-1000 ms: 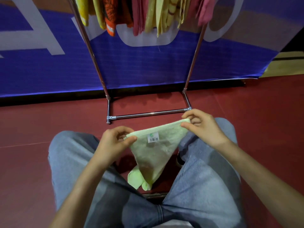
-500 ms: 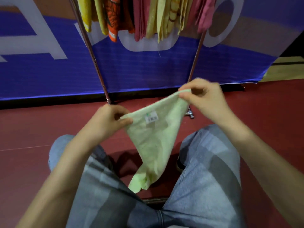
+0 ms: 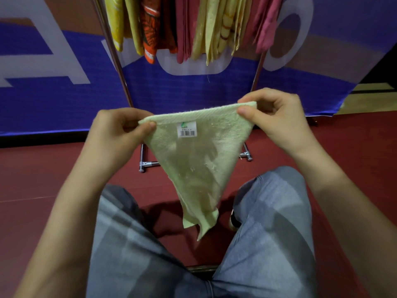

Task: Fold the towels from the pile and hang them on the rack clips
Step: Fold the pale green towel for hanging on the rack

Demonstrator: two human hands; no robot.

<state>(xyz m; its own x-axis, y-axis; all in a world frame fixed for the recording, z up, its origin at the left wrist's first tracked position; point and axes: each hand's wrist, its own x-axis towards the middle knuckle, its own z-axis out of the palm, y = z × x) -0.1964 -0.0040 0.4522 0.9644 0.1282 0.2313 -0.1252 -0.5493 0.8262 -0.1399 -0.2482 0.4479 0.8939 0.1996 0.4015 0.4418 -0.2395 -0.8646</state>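
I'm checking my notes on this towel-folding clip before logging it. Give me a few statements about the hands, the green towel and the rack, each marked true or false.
1. The left hand and the right hand each pinch a top corner of the pale green towel. True.
2. The towel lies flat on the person's lap. False: it hangs in the air from its top edge, tapering downward.
3. A barcode label sits near the towel's top edge. True.
4. No towels hang on the rack. False: coloured towels hang from the rack behind.
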